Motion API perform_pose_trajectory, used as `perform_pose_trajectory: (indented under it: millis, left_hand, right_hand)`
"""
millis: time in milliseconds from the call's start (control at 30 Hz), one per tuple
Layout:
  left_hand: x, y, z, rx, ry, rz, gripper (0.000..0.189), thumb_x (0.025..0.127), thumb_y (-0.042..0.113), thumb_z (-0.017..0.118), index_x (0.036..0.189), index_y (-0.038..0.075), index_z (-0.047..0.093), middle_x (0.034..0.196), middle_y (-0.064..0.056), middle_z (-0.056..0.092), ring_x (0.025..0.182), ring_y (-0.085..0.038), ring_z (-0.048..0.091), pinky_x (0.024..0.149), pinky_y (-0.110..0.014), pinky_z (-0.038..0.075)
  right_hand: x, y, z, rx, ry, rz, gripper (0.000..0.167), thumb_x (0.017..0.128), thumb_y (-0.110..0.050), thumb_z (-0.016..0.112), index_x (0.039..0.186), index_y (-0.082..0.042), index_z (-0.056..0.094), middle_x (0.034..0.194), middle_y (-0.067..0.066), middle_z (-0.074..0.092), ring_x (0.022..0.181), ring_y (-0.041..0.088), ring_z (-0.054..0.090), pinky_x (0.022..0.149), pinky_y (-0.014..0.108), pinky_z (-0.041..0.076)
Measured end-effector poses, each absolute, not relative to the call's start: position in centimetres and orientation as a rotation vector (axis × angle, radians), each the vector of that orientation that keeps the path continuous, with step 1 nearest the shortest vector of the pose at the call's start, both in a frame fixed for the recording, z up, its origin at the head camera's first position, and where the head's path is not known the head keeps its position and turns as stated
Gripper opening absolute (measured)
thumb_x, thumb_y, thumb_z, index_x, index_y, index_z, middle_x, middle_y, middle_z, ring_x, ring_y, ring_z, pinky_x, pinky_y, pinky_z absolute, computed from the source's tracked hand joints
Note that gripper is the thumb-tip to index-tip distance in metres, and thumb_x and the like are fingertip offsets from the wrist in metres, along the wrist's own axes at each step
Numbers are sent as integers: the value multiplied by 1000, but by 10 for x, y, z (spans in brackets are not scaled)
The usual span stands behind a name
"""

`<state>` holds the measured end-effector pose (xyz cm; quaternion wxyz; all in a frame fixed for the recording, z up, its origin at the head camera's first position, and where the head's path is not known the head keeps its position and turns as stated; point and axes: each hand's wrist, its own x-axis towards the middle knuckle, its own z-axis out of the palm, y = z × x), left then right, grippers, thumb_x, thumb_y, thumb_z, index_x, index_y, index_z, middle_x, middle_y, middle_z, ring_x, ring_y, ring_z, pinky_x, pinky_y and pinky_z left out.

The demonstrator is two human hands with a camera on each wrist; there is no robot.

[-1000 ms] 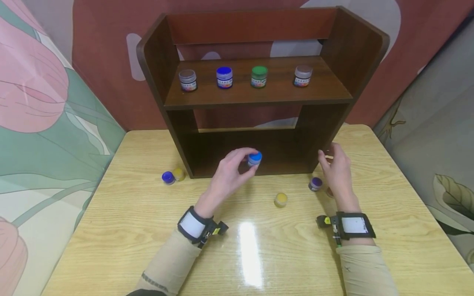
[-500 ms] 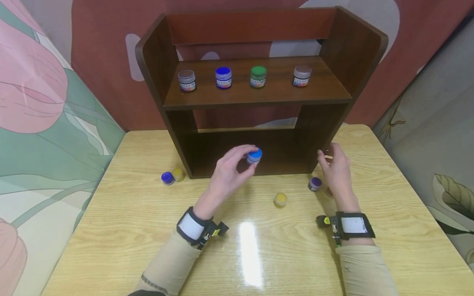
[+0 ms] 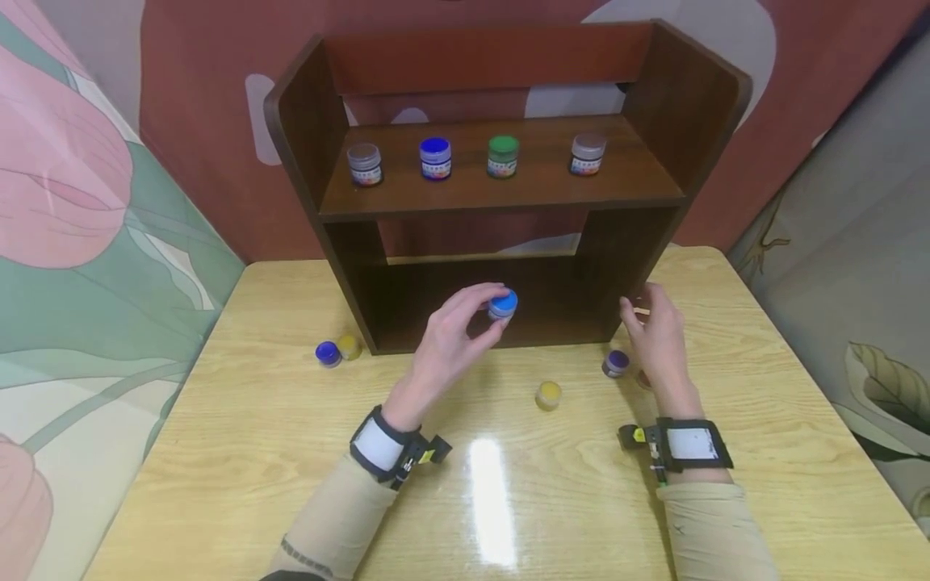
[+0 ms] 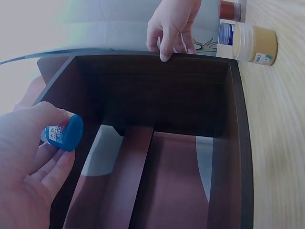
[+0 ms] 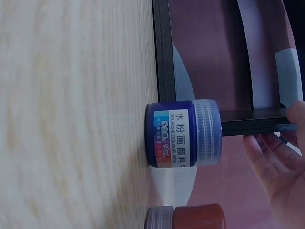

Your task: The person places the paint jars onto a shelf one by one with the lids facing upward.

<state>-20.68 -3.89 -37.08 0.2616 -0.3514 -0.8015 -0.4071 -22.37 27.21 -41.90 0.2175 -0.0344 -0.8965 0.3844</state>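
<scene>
The left grip [image 3: 452,332] pinches a light blue pot [image 3: 502,307] by the open front of the shelf [image 3: 316,129]. The right grip [image 3: 659,337] holds the shelf's side [image 5: 257,125]. A purple pot [image 3: 616,363] and a yellow pot [image 3: 548,396] sit on the surface [image 3: 240,428]. A green pot [image 3: 502,158] stands on the upper board [image 3: 465,192].

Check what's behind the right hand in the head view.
A reddish jar peeks out; the right hand hides the rest. The right wrist view shows it lid-down near the purple jar, partly out of frame.
</scene>
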Motion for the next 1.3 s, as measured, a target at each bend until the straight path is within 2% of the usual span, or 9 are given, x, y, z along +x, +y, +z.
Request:
perform_pose_trajectory:
  millis: [433, 833, 1033, 1300]
  left_hand:
    - [-210, -19, -348, -1004, -2124, -1061, 42, 87, 15, 77, 126, 6, 63, 128, -9, 68, 122, -20, 64, 110, -26, 48]
    - [-211, -18, -335, -1003, -2138, -1045, 42, 89, 18, 76, 127, 7, 63, 129, -8, 68, 122, -18, 63, 109, -24, 47]
    - [-211, -13, -328, -1036, -2124, -1037, 38, 89, 14, 75, 125, 8, 64, 131, -8, 67, 124, -19, 63, 109, -24, 47]
    - [-211, 0, -299, -1090, -2107, -1000, 39, 90, 16, 74, 127, 9, 62, 135, -8, 65, 127, -18, 61, 111, -23, 45]
  right_hand:
    - [-222, 274, -422, -71, -2481, 1063, 37, 103, -22, 54, 128, 5, 51, 121, 28, 62, 111, 44, 63, 91, 55, 57]
    - [-221, 274, -422, -78, -2488, 1094, 37, 103, -21, 54, 127, 6, 51, 120, 30, 62, 109, 47, 64, 91, 56, 57]
    - [-220, 275, -425, -83, -2496, 1107, 39, 103, -23, 54, 129, 6, 50, 121, 30, 61, 109, 47, 64, 92, 56, 56]
    - [-220, 275, -425, -88, -2482, 1105, 39, 103, -24, 53, 130, 3, 51, 120, 27, 62, 112, 43, 62, 94, 56, 56]
